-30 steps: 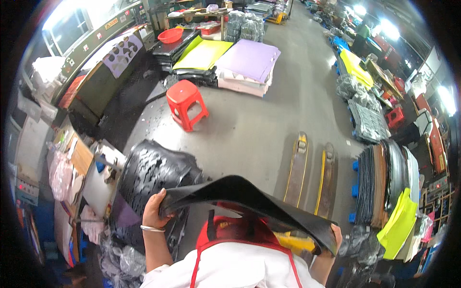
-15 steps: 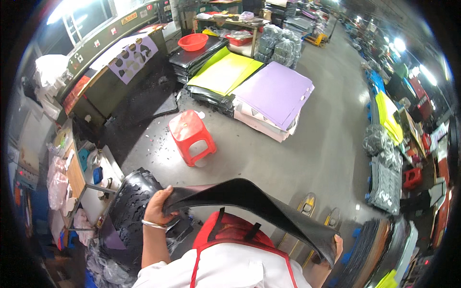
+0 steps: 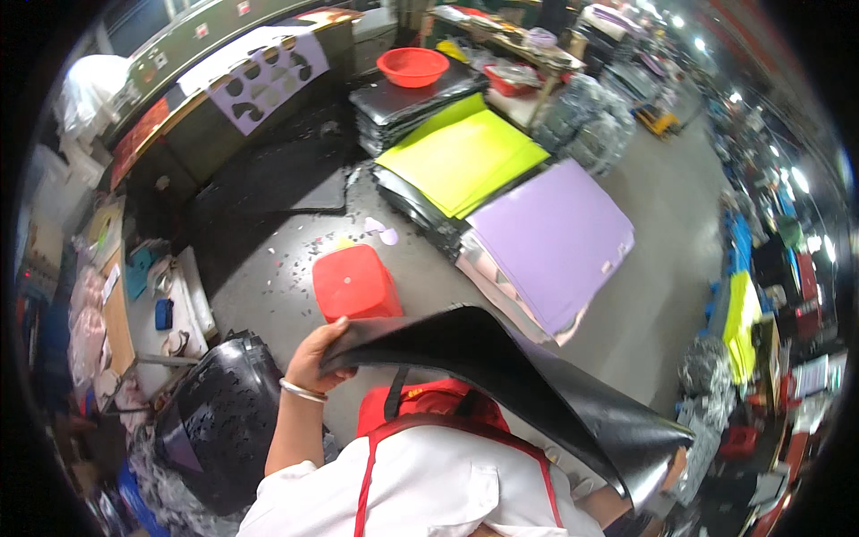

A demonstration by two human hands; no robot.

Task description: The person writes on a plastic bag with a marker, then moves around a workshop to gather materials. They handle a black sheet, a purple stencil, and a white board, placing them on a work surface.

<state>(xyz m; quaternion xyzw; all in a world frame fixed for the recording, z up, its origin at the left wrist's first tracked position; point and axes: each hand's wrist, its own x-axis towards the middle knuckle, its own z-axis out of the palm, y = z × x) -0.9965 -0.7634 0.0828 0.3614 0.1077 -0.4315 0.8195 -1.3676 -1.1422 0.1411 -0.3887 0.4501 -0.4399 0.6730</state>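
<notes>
Wears a white shirt (image 3: 429, 474) under a red apron (image 3: 436, 400) with narrow straps. Holds the bare left forearm (image 3: 293, 443) steeply upright, leaning slightly inward, with a pale, smooth bangle (image 3: 302, 390) at the wrist. Pinches one end of a black sheet (image 3: 573, 385) in the left hand (image 3: 318, 358), thumb pressed on top, fingers curled beneath. Grasps the opposite end, lower down, with the right hand (image 3: 676, 470), mostly hidden by the sheet; cannot tell the placing of the covered fingers. Stretches the sheet across the front of the body, arched into a rounded hump mid-length, dark underneath and glossy toward the right end.

Has close by on the left a heap of shiny black sheeting (image 3: 215, 421), ragged at the edges. Has ahead a red plastic stool (image 3: 351, 279), square-topped with rounded corners, partly covered by the sheet. Faces, farther on, flat stacks of smooth purple sheets (image 3: 555, 242) and yellow-green sheets (image 3: 461, 161), then a round red basin (image 3: 412, 67).
</notes>
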